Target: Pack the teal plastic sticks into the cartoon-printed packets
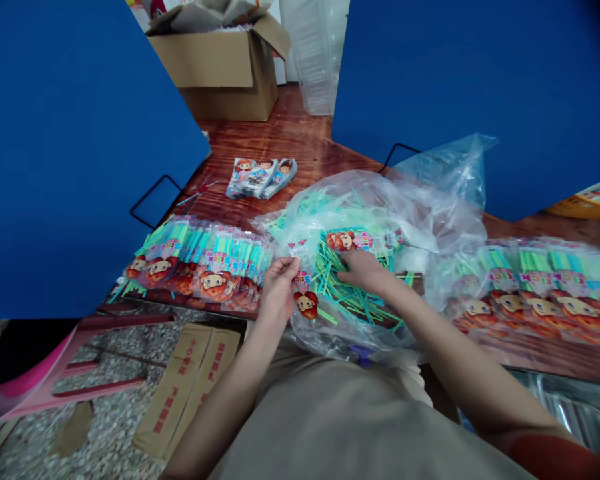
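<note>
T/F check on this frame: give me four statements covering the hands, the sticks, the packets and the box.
1. The left hand holds a small printed packet. True.
2. The right hand lies flat on bare wood. False: it rests on the loose green sticks inside the clear plastic bag.
3. Filled packets lie in rows on both sides of the bag, a left row and a right row. True.
4. The cardboard box at the far end is shut. False: its flaps stand open.
</note>
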Demonstrator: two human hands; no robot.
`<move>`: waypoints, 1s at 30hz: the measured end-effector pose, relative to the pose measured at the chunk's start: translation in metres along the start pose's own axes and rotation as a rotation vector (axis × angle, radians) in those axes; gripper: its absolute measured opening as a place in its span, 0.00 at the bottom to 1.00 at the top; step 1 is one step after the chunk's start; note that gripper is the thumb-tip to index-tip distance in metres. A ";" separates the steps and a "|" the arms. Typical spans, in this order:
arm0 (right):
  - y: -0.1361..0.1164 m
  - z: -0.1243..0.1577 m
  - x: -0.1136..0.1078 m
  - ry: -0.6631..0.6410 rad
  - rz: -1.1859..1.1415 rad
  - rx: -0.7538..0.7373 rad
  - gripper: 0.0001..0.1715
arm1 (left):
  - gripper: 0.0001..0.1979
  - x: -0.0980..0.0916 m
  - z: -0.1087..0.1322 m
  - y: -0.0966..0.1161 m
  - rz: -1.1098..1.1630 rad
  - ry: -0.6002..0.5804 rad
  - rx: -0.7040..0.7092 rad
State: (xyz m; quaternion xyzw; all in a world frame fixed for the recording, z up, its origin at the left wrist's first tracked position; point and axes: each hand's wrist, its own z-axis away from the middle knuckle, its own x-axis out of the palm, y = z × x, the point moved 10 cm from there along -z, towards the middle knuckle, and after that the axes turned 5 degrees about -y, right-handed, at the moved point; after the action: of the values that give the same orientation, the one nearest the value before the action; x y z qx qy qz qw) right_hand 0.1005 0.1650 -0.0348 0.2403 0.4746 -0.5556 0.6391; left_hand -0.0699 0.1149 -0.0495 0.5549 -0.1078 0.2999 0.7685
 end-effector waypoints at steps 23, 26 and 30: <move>0.044 0.045 -0.022 0.561 -0.644 -0.091 0.32 | 0.14 0.040 0.023 0.013 -0.371 -0.172 0.117; 0.060 0.049 -0.018 0.601 -0.860 0.019 0.33 | 0.14 0.042 0.024 0.006 -0.385 -0.192 0.083; 0.063 0.047 -0.011 0.514 -1.163 0.007 0.29 | 0.14 0.042 0.027 -0.001 -0.393 -0.180 0.047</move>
State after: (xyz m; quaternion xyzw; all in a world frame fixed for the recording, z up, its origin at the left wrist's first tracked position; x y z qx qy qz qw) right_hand 0.1763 0.1478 -0.0188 0.0711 0.6638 -0.7380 0.0979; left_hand -0.0314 0.1042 -0.0191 0.6074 -0.0586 0.0961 0.7864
